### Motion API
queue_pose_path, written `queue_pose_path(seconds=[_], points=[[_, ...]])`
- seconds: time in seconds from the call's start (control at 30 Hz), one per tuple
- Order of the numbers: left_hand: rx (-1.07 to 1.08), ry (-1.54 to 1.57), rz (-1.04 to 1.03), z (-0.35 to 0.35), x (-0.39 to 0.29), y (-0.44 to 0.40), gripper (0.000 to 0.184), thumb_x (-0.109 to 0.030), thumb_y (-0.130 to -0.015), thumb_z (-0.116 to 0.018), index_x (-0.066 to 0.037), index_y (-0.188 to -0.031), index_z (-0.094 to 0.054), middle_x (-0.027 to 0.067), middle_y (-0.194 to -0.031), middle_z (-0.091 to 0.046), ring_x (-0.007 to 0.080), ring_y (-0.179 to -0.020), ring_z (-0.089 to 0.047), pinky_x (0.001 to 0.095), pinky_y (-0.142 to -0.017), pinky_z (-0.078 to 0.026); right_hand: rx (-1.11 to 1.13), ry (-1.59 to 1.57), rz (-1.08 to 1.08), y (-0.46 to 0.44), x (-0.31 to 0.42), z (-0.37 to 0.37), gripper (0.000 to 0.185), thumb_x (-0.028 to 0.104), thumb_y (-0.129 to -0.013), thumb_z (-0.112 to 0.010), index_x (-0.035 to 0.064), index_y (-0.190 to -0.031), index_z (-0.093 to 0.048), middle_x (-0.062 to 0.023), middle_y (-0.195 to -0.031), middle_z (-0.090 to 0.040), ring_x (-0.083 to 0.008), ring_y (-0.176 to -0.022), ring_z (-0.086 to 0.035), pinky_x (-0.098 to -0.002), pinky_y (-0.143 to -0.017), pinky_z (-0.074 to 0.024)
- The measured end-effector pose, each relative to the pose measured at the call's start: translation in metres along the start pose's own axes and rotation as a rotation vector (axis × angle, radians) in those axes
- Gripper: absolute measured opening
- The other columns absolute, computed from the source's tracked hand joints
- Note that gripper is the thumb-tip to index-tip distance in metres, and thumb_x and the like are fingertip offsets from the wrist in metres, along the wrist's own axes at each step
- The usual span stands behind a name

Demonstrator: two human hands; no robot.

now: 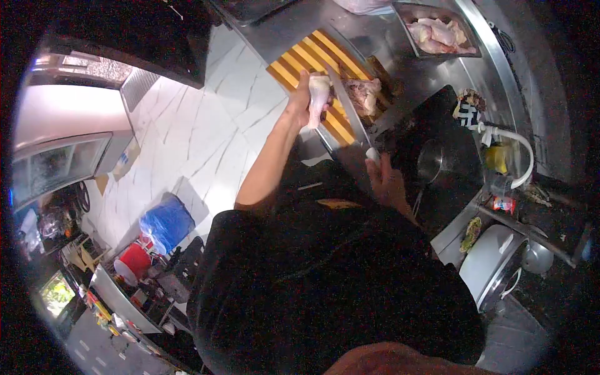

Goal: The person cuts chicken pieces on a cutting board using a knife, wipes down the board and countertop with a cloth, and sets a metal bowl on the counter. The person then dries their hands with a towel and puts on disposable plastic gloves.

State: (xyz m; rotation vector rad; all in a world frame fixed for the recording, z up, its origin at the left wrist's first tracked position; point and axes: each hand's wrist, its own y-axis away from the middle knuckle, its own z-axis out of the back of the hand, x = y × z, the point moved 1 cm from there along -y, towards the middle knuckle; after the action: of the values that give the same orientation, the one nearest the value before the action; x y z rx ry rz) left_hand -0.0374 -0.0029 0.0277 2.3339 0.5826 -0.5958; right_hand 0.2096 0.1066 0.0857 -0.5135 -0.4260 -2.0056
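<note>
Your left hand (301, 103) grips a raw chicken drumstick (319, 100), with the thumb along one side and fingertips showing at the other, closed around the meat. The drumstick is over the striped wooden cutting board (300, 58), its narrow bone end pointing back toward you; whether it touches the board you cannot tell from this view.

Your right hand (386, 180) is closed around the pale handle of a long knife (349, 105). The blade slants away from you across the board, its far end just beside the thick end of the drumstick; contact between the two is unclear. On the other side of the blade, a larger piece of raw chicken (364, 95) lies on the board.

The board sits on a metal counter (387, 31). Farther away and to the right, a rectangular tray (479, 54) holds more raw chicken pieces (437, 36). Closer to you on the right are a dark pan (432, 161) and a curved white faucet (530, 150). To your left, a blue plastic bag (167, 224) is near a red bucket (133, 262).
</note>
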Motion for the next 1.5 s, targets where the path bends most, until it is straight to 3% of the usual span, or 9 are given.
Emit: queue_pose_path(seconds=[0.07,0.47,0.77,0.9,1.0,1.17,1.33,1.4,1.5], points=[[-0.023,-0.042,-0.026,0.002,0.004,-0.006,0.047,-0.052,-0.091,-0.031,-0.013,-0.113,-0.048,0.0085,-0.090,-0.060,0.0185,-0.060,-0.058,0.0305,-0.045,-0.050,0.210,0.052,-0.174,0.003,0.007,0.009,0.037,0.034,-0.089,-0.048,0.0043,-0.111,-0.047,-0.0251,-0.072,-0.060,-0.0425,-0.068,-0.059,-0.0499,-0.055,-0.0457],[-0.207,-0.205,-0.121,-0.009,0.023,-0.008,0.054,-0.060,-0.088,-0.025,-0.012,-0.091,-0.050,0.0017,-0.062,-0.051,0.0121,-0.044,-0.045,0.0252,-0.032,-0.032,0.204,-0.205,0.076,-0.017,0.050,0.019,0.035,0.022,-0.090,-0.046,-0.0012,-0.116,-0.042,-0.0270,-0.103,-0.052,-0.0419,-0.093,-0.054,-0.0444,-0.079,-0.0441],[-0.269,-0.118,-0.355,-0.012,0.043,-0.007,0.051,-0.062,-0.087,-0.031,-0.014,-0.092,-0.048,-0.0007,-0.063,-0.050,0.0114,-0.049,-0.046,0.0261,-0.036,-0.033,0.218,-0.077,-0.163,-0.060,0.052,-0.020,0.025,0.020,-0.087,-0.053,-0.0035,-0.094,-0.047,-0.0329,-0.087,-0.052,-0.0451,-0.079,-0.054,-0.0481,-0.062,-0.0451],[-0.310,-0.250,-0.284,-0.012,0.038,0.003,0.044,-0.045,-0.095,-0.023,-0.007,-0.098,-0.045,0.0085,-0.070,-0.048,0.0159,-0.050,-0.045,0.0284,-0.041,-0.039,-0.111,0.003,0.201,-0.052,-0.009,-0.065,0.045,0.037,-0.085,-0.053,0.0020,-0.112,-0.044,-0.0247,-0.069,-0.059,-0.0443,-0.061,-0.058,-0.0520,-0.053,-0.0450],[-0.390,-0.565,-0.418,0.004,0.079,-0.026,0.045,-0.047,-0.095,-0.023,-0.007,-0.096,-0.045,0.0077,-0.070,-0.048,0.0161,-0.052,-0.047,0.0298,-0.043,-0.041,-0.094,-0.135,-0.026,-0.067,0.012,-0.065,0.037,0.031,-0.085,-0.055,-0.0002,-0.104,-0.048,-0.0243,-0.069,-0.058,-0.0443,-0.063,-0.057,-0.0504,-0.054,-0.0446],[-0.226,-0.178,-0.363,-0.027,0.032,-0.007,0.050,-0.044,-0.095,-0.025,-0.002,-0.100,-0.050,0.0096,-0.078,-0.057,0.0171,-0.059,-0.054,0.0312,-0.053,-0.044,0.015,-0.115,0.045,-0.043,0.003,-0.032,0.033,0.028,-0.088,-0.052,-0.0015,-0.100,-0.049,-0.0278,-0.073,-0.057,-0.0459,-0.072,-0.056,-0.0509,-0.058,-0.0443],[-0.290,-0.771,-0.379,-0.015,0.010,-0.037,0.052,-0.043,-0.094,-0.029,0.000,-0.090,-0.057,0.0115,-0.071,-0.060,0.0243,-0.062,-0.057,0.0341,-0.061,-0.046,0.076,0.003,-0.102,0.003,-0.002,0.003,0.040,0.033,-0.089,-0.049,-0.0041,-0.104,-0.049,-0.0287,-0.078,-0.058,-0.0437,-0.077,-0.058,-0.0499,-0.064,-0.0450],[-0.199,-1.384,-0.578,0.012,0.001,-0.060,0.043,-0.036,-0.092,-0.039,0.002,-0.104,-0.054,0.0204,-0.082,-0.060,0.0354,-0.073,-0.058,0.0403,-0.067,-0.045,0.153,0.001,-0.239,0.004,0.002,0.023,0.043,0.033,-0.089,-0.048,-0.0059,-0.108,-0.049,-0.0294,-0.082,-0.059,-0.0435,-0.081,-0.058,-0.0490,-0.068,-0.0451],[-0.476,-1.722,-1.055,0.000,-0.008,-0.027,0.043,-0.024,-0.085,-0.050,0.004,-0.117,-0.044,0.0280,-0.101,-0.053,0.0429,-0.089,-0.052,0.0448,-0.075,-0.043,-0.005,0.101,-0.259,0.023,-0.035,0.011,0.047,0.034,-0.089,-0.048,-0.0078,-0.111,-0.047,-0.0301,-0.089,-0.059,-0.0438,-0.084,-0.058,-0.0475,-0.071,-0.0450]])
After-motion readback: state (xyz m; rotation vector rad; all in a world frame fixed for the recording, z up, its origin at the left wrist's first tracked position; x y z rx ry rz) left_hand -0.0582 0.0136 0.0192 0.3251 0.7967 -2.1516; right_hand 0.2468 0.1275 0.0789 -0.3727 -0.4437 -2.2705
